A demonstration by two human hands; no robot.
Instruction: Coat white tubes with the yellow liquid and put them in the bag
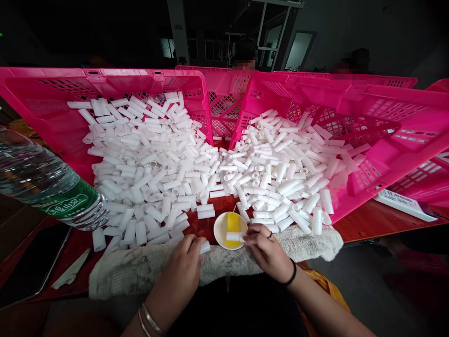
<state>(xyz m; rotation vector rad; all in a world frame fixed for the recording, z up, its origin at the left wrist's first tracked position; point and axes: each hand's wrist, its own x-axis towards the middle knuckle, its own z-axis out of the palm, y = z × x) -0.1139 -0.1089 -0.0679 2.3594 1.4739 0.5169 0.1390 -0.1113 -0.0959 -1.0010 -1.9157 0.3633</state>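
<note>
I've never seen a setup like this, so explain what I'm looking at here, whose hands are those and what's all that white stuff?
There's no machine here: these are a person's own bare hands. The single picture comes from a camera worn on their head, looking forward and down, so the arms enter from the bottom.

The white stuff is a heap of short, hollow tubes, spilling from tipped pink crates onto a red table. The left hand holds one tube. The right hand holds another tube over a small white bowl with something yellow in it. A towel lies along the near edge, and a plastic bottle leans in at the left.
</note>
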